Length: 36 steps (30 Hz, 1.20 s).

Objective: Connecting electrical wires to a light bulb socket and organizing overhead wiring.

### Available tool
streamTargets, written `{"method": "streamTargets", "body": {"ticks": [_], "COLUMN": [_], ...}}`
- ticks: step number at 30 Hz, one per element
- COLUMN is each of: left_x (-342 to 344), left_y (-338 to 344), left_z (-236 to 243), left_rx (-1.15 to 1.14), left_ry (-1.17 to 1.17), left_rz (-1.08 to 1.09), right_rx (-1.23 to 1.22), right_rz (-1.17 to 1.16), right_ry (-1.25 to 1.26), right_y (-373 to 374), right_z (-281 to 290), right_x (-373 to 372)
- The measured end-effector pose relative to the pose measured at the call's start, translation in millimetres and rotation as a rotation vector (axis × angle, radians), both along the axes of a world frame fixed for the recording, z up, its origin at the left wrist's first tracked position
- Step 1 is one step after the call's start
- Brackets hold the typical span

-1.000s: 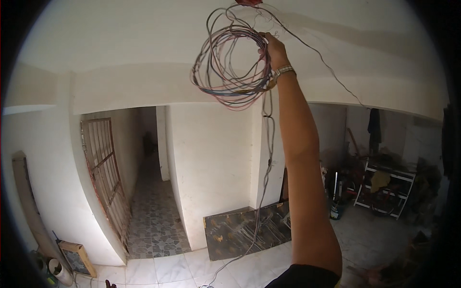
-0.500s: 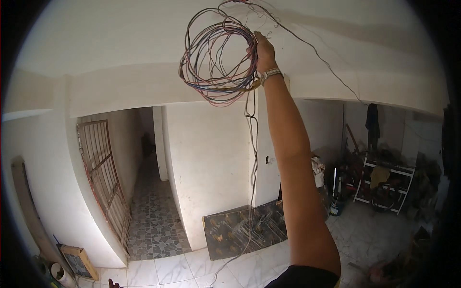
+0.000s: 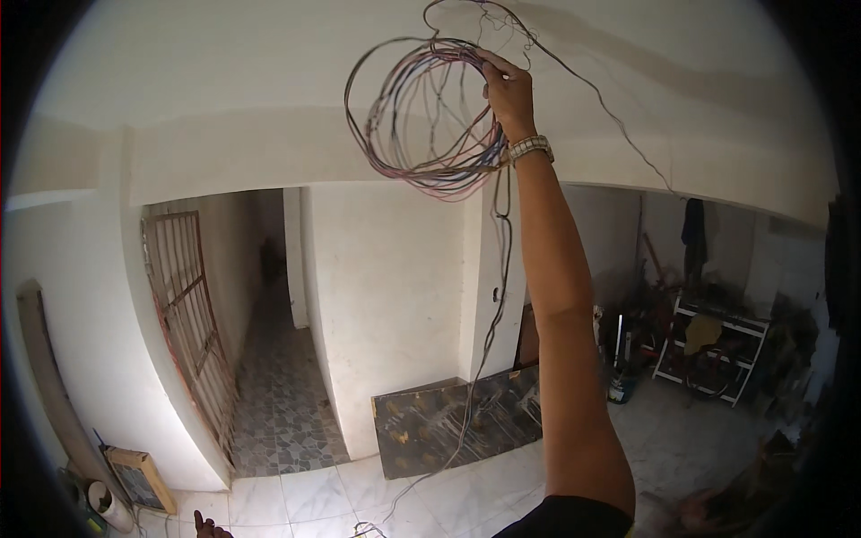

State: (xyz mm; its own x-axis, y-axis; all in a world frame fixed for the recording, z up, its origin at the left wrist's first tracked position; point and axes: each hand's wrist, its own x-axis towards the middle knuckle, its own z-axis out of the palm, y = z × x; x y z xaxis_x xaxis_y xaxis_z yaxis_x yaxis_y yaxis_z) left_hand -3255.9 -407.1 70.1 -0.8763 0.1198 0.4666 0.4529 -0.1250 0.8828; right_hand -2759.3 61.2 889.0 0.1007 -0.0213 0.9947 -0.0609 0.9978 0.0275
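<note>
Coil of thin insulated wire, loose round loops in black, pink and blue: held high near the ceiling, upper middle of view.

Risks, left to right. Left hand low at the bottom edge, only fingers showing, one raised; cannot tell whether it holds anything. Being well apart from the coil, it looks badly placed to catch a slipping loop. Loops hang unevenly, the leftmost swinging wide; a slack grip could let them spill and tangle. Twisted dark wire tail drops from the coil past a dark, scuffed rectangular board; a sideways pull might snag it on the board's edge. Right hand has fingers closed round the coil's right side, sole visible support. Long black overhead cable slopes right; a hard tug might strain it. Fine curly loose wires beside it could hook loops.

Count, left to right: one rust-edged barred metal gate, one board, one coil (loops overlap, uncountable), one tail, two hands, one overhead cable, one white-framed shelf rack.
</note>
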Motion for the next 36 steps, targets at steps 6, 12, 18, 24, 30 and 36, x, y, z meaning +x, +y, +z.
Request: {"method": "streamTargets", "body": {"ticks": [6,12,18,24,30,36], "left_x": [19.1,28.9,14.7,19.1,-1.3,-46.4], "left_y": [7.3,10.7,9.8,-4.5,-17.7,25.6], "left_z": [10.0,8.2,-23.4,-0.5,-32.0,12.8], "left_rx": [-0.092,-0.119,0.348,1.017,-0.016,-0.499], "left_ry": [0.095,0.140,-0.225,-0.688,-0.128,0.265], "left_rz": [0.077,0.092,-0.313,-0.839,-0.078,-0.116], "right_rx": [-0.004,-0.283,-0.352,-0.215,-0.345,-0.487], "right_rz": [-0.083,-0.086,0.546,0.755,0.768,0.247], "right_ry": [-0.069,-0.210,-0.267,-0.261,-0.196,-0.292], "right_y": [-4.3,-33.1,-28.8,-14.9,-37.5,39.5], "right_z": [6.4,11.7,14.3,13.3,4.9,-39.4], "right_x": [12.2,23.3,26.2,31.5,17.4,46.7]}}
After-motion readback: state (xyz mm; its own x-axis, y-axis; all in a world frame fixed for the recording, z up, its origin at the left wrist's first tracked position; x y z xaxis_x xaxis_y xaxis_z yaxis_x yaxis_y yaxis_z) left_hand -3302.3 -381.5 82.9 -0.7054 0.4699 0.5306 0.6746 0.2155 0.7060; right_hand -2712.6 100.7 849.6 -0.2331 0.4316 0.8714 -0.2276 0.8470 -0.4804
